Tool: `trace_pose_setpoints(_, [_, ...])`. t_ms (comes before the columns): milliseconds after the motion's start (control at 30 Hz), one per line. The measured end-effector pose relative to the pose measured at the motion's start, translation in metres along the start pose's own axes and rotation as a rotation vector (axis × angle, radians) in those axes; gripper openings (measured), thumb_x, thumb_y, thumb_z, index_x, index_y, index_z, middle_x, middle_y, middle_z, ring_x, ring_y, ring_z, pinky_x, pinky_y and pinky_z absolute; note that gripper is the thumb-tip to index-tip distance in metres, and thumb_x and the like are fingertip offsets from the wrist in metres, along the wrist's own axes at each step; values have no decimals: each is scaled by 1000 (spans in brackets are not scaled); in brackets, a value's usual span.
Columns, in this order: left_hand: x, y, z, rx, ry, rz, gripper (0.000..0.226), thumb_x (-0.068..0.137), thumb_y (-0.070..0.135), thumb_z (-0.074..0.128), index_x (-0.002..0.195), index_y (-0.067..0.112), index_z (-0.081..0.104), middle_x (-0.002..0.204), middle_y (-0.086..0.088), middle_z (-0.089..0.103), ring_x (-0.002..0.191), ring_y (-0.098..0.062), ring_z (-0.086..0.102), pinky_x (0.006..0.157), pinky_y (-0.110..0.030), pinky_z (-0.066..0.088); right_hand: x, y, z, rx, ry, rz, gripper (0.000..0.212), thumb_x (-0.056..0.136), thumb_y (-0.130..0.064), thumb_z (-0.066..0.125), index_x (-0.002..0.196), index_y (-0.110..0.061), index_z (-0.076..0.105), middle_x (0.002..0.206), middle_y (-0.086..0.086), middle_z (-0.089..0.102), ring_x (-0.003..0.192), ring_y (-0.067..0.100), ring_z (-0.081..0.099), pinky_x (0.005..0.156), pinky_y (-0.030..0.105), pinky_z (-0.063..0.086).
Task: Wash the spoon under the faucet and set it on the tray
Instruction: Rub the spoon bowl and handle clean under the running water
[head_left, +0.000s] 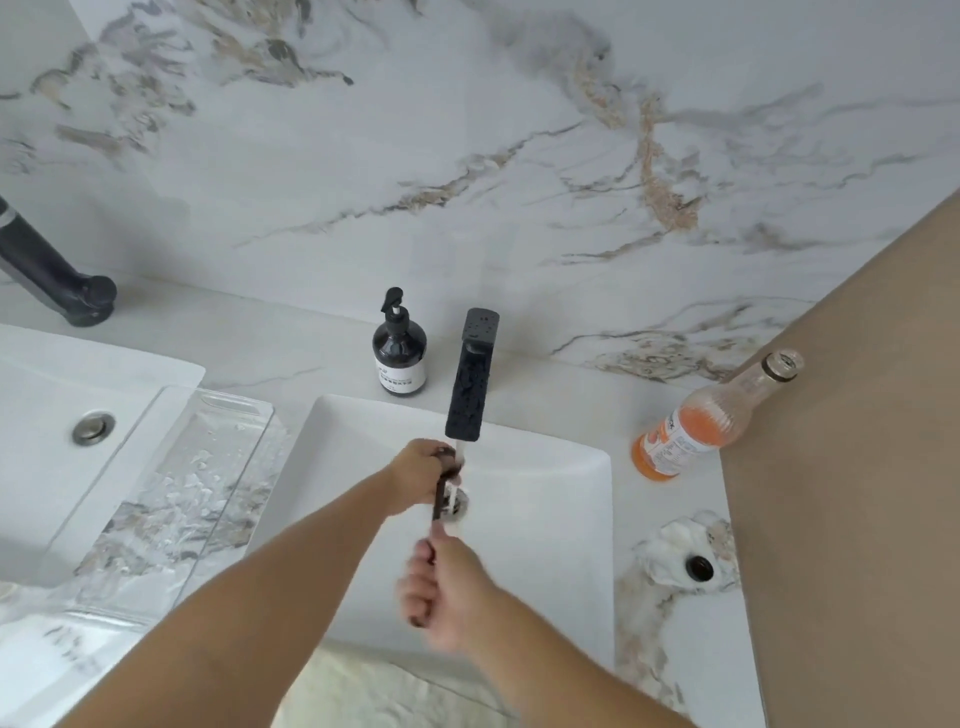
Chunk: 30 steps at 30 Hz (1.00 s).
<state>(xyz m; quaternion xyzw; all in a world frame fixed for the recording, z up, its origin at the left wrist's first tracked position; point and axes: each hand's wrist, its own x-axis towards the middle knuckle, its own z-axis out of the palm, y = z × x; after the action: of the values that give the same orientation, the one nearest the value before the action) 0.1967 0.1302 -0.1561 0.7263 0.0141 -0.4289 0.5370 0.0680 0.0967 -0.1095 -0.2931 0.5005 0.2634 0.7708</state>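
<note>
A dark spoon (438, 503) is held lengthwise over the white sink basin (545, 499), under the black faucet (470, 384). A thin stream of water (460, 454) falls from the spout onto its far end. My left hand (421, 470) grips that far end, right at the stream. My right hand (447, 590), blurred, is closed around the near end of the handle. A clear glass tray (208, 467) lies on the counter left of the basin, wet and with nothing on it.
A dark soap pump bottle (399, 353) stands behind the basin. An open bottle of orange drink (701, 421) sits at the right, near a brown wall. Its dark cap (698, 566) rests on crumpled tissue. A second sink (93, 426) and black faucet (57, 275) are at left.
</note>
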Motion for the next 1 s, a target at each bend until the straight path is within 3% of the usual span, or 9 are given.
trace_pose_setpoints(67, [0, -1, 6, -127, 58, -3, 26, 93, -8, 46, 75, 6, 58, 67, -11, 55, 42, -14, 47, 39, -18, 32, 1, -7, 6, -77, 54, -55, 44, 98, -47, 36, 60, -23, 35, 44, -7, 21, 32, 11, 17, 35, 14, 12])
trace_pose_setpoints(167, [3, -7, -6, -288, 211, -67, 22, 96, -7, 41, 80, 3, 53, 74, -14, 54, 37, -12, 39, 36, -16, 26, -9, -66, -30, -835, 205, -242, 38, 96, -45, 42, 65, -22, 41, 47, -3, 36, 36, 14, 31, 41, 17, 23])
trace_pose_setpoints(267, [-4, -10, 5, -230, 175, -102, 30, 91, -14, 36, 79, 2, 58, 76, -15, 52, 44, -17, 47, 36, -17, 39, 5, -94, -77, -1389, 723, -475, 43, 88, -56, 56, 86, -14, 64, 89, 7, 67, 84, 26, 61, 80, 35, 47])
trace_pose_setpoints(433, [-3, -10, 19, -443, 296, -157, 26, 93, -7, 37, 84, 4, 59, 76, -15, 55, 50, -19, 42, 33, -13, 34, 19, -68, -61, -279, 821, -674, 72, 81, -30, 75, 140, -14, 38, 137, 20, 40, 107, 38, 60, 96, 45, 49])
trace_pose_setpoints(533, [-7, -16, 8, -647, 297, -199, 28, 94, -10, 28, 92, 3, 52, 78, -15, 56, 44, -15, 43, 34, -14, 29, 15, -85, -72, -81, 772, -557, 68, 89, -28, 68, 145, -7, 35, 137, 22, 43, 112, 37, 57, 95, 41, 48])
trace_pose_setpoints(667, [-17, -17, 10, -627, 211, -207, 31, 91, -14, 19, 93, -2, 48, 80, -16, 57, 36, -11, 41, 33, -15, 24, 8, -94, -66, 291, 14, -503, 27, 97, -4, 55, 122, 5, 53, 125, 23, 63, 105, 40, 66, 99, 49, 51])
trace_pose_setpoints(733, [-16, -17, 18, -612, 211, -229, 31, 91, -12, 17, 97, -3, 46, 79, -15, 55, 34, -10, 38, 32, -14, 21, 8, -99, -55, 518, -158, -527, 24, 97, 1, 45, 118, 2, 56, 117, 16, 67, 105, 35, 67, 101, 48, 48])
trace_pose_setpoints(900, [-16, -20, 27, -519, 314, -262, 23, 92, -6, 27, 106, 1, 44, 74, -14, 52, 29, -11, 33, 31, -12, 19, 12, -99, -27, 548, -93, -578, 16, 81, -12, 47, 70, -16, 36, 59, -1, 25, 52, 18, 27, 66, 31, 36])
trace_pose_setpoints(1000, [-23, -25, 13, -527, 204, -328, 26, 94, -6, 21, 102, 2, 44, 81, -16, 56, 31, -12, 37, 29, -12, 23, 13, -111, -41, 312, -128, -459, 21, 96, -10, 43, 76, -14, 37, 62, 2, 27, 55, 20, 34, 83, 39, 46])
